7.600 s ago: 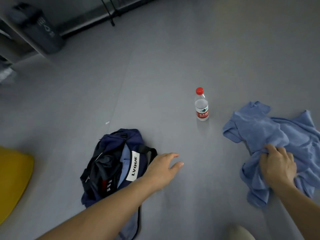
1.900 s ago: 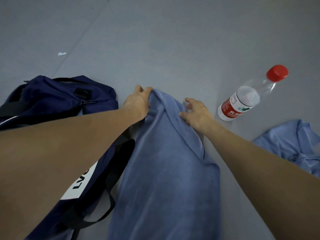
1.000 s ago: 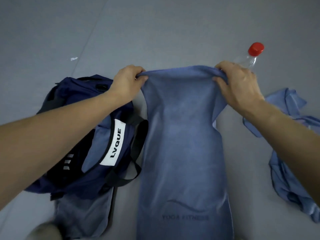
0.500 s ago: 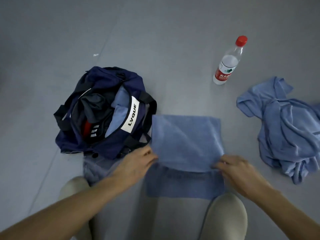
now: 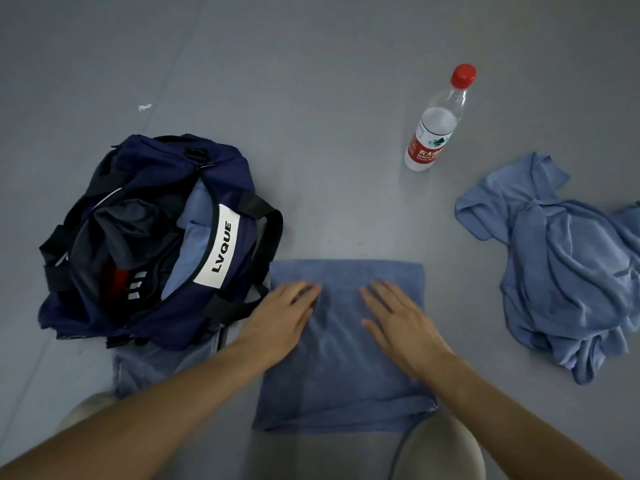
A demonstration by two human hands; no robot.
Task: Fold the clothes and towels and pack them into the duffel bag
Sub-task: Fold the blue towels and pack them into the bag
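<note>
A blue towel lies folded in a rectangle on the grey floor in front of me. My left hand and my right hand press flat on its upper half, fingers straight, side by side. To the left stands the navy duffel bag with a white LVQUE label, open, with dark and blue clothes inside. A crumpled light-blue shirt lies on the floor at the right.
A water bottle with a red cap stands beyond the towel, right of centre. A grey cloth lies under the bag's near edge. My knees show at the bottom edge. A small white scrap lies far left.
The towel's far end was folded toward me. My hands have let go of the folded edge and moved up to press flat on the towel.
</note>
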